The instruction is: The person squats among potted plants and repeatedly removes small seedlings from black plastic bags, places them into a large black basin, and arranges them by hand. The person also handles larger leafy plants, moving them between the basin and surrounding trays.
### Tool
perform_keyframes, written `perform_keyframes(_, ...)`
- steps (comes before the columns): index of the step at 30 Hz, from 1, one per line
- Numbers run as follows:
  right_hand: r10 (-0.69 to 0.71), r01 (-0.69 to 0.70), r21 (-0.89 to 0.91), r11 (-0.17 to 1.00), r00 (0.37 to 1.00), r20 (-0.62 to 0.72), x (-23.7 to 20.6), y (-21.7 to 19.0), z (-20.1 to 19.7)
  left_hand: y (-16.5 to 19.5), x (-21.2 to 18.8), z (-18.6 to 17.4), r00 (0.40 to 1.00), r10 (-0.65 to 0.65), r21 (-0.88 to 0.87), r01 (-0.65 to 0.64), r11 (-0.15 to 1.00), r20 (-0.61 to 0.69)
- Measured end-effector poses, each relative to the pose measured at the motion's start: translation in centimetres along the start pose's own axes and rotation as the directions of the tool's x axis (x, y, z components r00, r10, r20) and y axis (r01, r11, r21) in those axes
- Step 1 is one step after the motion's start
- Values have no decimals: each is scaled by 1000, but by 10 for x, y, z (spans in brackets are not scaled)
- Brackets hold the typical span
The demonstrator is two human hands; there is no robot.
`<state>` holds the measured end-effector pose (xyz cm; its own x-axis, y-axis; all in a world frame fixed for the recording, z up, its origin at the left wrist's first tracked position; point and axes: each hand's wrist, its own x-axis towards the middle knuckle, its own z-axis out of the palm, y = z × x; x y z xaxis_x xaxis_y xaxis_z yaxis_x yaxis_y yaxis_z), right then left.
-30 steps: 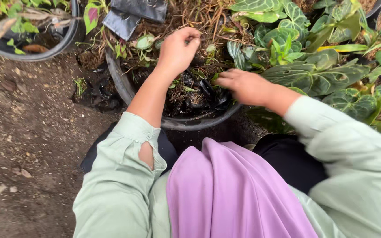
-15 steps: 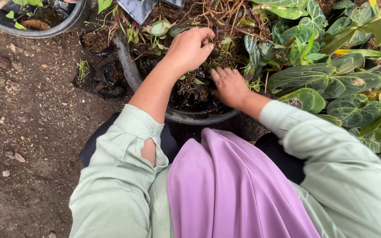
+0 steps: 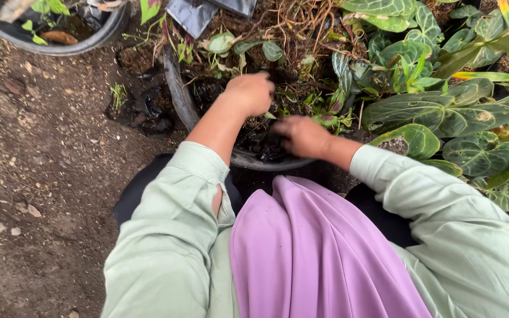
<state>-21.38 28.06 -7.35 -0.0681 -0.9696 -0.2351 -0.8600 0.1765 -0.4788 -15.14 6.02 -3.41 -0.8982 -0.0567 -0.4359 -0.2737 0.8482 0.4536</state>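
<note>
Hands are sunk in a black pot [image 3: 179, 97].
Left hand [image 3: 251, 93], at eleven o'clock of right hand [image 3: 303, 135], is clenched; both grips are blurred, contents untellable, soil [image 3: 254, 132] beneath.

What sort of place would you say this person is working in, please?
Probably an outdoor garden or plant nursery: bare soil ground, a round black pot of earth that both hands work in, and broad veined green leaves crowding alongside.

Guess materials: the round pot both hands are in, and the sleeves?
Round pot: probably plastic, matte dark grey, judging by its thin, slightly flexed rim. Sleeves: woven cloth, pale green and matte, with soft folds and a buttoned cuff slit. Exact fibre unclear.
</note>
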Motion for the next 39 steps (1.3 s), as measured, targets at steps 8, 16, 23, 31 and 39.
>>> perform_keyframes(8, 394, -309, 249, 918, 783, -481, 20, 40, -49, -20, -13, 6, 834, -384, 219, 320, 922, 397)
perform_keyframes(16, 223, -247, -45, 968, 928, -300, 38, 6, -32, -18, 9, -16, 887, -440, -307, 384, 871, -139)
perform_keyframes(23, 464, -447, 167, 879, 719, -517, 67, 10, -80, -12, 18, -29, 908, -289, -521, 96, 848, -304)
perform_keyframes(31, 42, -301, -347, 888, 805, -592, 92, 0, -108, -30, 17, -41, 905, -207, -645, -92, 759, -373)
perform_keyframes(39, 353, -480, -456, 749, 872, -339, 64, 45, -158, -35, 4, -43, 914, -200, -343, 73, 937, -353)
